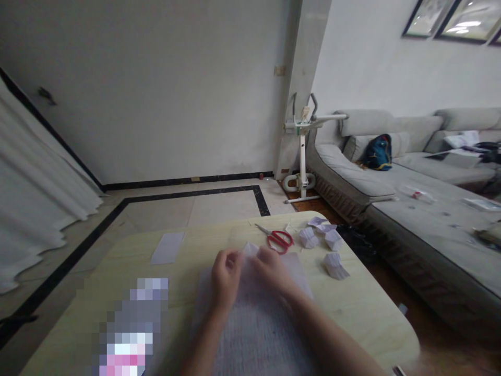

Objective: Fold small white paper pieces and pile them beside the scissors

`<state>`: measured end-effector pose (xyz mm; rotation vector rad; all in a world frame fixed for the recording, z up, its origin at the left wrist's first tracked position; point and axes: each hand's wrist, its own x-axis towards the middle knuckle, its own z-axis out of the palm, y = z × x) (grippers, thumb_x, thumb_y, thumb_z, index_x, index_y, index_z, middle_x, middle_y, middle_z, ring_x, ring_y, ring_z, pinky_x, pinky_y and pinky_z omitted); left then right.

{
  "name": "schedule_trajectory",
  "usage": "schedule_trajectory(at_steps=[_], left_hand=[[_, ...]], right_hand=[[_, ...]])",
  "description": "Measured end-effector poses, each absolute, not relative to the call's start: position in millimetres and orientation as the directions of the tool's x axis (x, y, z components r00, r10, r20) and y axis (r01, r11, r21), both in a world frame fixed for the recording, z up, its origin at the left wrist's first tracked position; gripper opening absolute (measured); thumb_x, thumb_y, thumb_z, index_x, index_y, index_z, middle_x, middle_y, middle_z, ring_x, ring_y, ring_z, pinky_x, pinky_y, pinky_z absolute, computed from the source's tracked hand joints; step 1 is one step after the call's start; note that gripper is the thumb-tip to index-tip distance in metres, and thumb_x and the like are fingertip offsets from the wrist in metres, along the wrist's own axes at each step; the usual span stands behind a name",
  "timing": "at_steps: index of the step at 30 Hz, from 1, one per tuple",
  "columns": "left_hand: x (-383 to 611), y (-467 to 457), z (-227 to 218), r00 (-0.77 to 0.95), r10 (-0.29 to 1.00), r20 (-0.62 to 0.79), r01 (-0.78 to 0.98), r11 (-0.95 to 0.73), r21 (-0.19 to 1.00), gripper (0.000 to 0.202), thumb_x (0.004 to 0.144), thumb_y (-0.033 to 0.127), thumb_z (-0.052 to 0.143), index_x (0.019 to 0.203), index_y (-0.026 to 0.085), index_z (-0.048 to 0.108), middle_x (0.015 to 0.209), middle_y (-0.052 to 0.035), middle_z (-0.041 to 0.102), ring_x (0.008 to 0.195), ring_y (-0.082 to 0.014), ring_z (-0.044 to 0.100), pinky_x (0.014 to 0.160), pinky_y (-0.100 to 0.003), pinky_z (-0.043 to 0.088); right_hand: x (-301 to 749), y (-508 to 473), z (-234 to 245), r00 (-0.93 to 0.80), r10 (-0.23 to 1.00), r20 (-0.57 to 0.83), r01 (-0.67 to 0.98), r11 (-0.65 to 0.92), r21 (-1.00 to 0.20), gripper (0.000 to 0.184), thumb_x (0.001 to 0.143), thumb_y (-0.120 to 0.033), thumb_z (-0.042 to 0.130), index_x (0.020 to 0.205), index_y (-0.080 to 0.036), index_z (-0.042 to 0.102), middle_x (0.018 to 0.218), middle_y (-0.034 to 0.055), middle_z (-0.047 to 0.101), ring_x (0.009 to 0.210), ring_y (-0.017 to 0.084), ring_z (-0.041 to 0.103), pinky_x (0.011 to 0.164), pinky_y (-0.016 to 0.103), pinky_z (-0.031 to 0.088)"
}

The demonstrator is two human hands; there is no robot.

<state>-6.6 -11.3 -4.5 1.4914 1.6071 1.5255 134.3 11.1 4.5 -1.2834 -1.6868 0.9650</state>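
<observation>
My left hand (227, 271) and my right hand (272, 266) are close together over a large printed sheet of paper (258, 334) on the table. Between them a small folded piece of white paper (249, 249) comes to a point at the top. Both hands have closed fingers on its sides; the right one is blurred. Just beyond the right hand lies a pair of scissors (278, 239) with red handles, blades toward the upper left. Several small folded paper pieces (309, 238) sit to the right, one of them (335, 265) nearer to me.
A flat white paper slip (167, 248) lies on the left of the pale wooden table (376, 318). A pixelated patch hides the table's lower left. Beyond the right edge stand a grey sofa (422, 209) and a white exercise machine (302, 151). A white curtain (35, 193) hangs at left.
</observation>
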Motion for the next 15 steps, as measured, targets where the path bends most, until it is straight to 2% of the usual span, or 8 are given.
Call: schedule_trajectory(at_steps=[3,6,8,11,15], left_hand=[[-4,-13,-3,-0.231,0.85,0.473,0.475,-0.325,0.818,0.017,0.082,0.033,0.053,0.086,0.017,0.06,0.082,-0.0054,0.062,0.074,-0.0167,0.057,0.07,-0.028,0.047],[2,-16,-2,-0.088,0.889,0.45,0.415,-0.378,0.828,0.021,0.083,0.031,0.053,0.096,0.017,0.061,0.092,-0.0076,0.064,0.084,-0.0183,0.06,0.076,-0.029,0.048],[6,-16,-1,-0.063,0.92,0.388,0.358,-0.342,0.869,0.026,0.082,0.033,0.055,0.101,0.017,0.06,0.094,-0.0083,0.065,0.086,-0.0192,0.061,0.076,-0.029,0.049],[4,-15,-2,-0.123,0.953,0.278,0.296,-0.232,0.927,0.027,0.083,0.038,0.053,0.095,0.015,0.062,0.084,-0.0072,0.067,0.078,-0.0195,0.063,0.07,-0.028,0.051],[-5,-10,-5,-0.262,0.945,0.197,0.232,-0.136,0.963,0.031,0.082,0.044,0.052,0.077,0.015,0.06,0.066,-0.0021,0.062,0.062,-0.0162,0.06,0.055,-0.023,0.049]], right_hand=[[133,13,-3,-0.077,0.972,0.222,0.46,0.232,-0.857,0.022,0.076,-0.022,0.056,0.058,-0.018,0.044,0.055,-0.0036,0.045,0.053,0.01,0.041,0.048,0.022,0.029],[131,10,-5,-0.144,0.926,0.349,0.456,0.375,-0.807,0.01,0.074,-0.019,0.058,0.066,-0.018,0.052,0.067,0.0004,0.054,0.063,0.013,0.048,0.057,0.023,0.037],[130,6,-2,-0.224,0.882,0.415,0.415,0.472,-0.778,0.004,0.074,-0.019,0.06,0.074,-0.019,0.056,0.079,0.0032,0.057,0.074,0.016,0.051,0.065,0.025,0.041],[130,3,3,-0.279,0.852,0.443,0.396,0.522,-0.755,0.008,0.072,-0.02,0.062,0.078,-0.021,0.057,0.086,0.0044,0.057,0.079,0.017,0.052,0.069,0.027,0.042],[131,3,5,-0.188,0.906,0.379,0.382,0.423,-0.822,0.01,0.073,-0.019,0.058,0.082,-0.021,0.055,0.077,0.0019,0.056,0.068,0.015,0.051,0.062,0.025,0.042]])
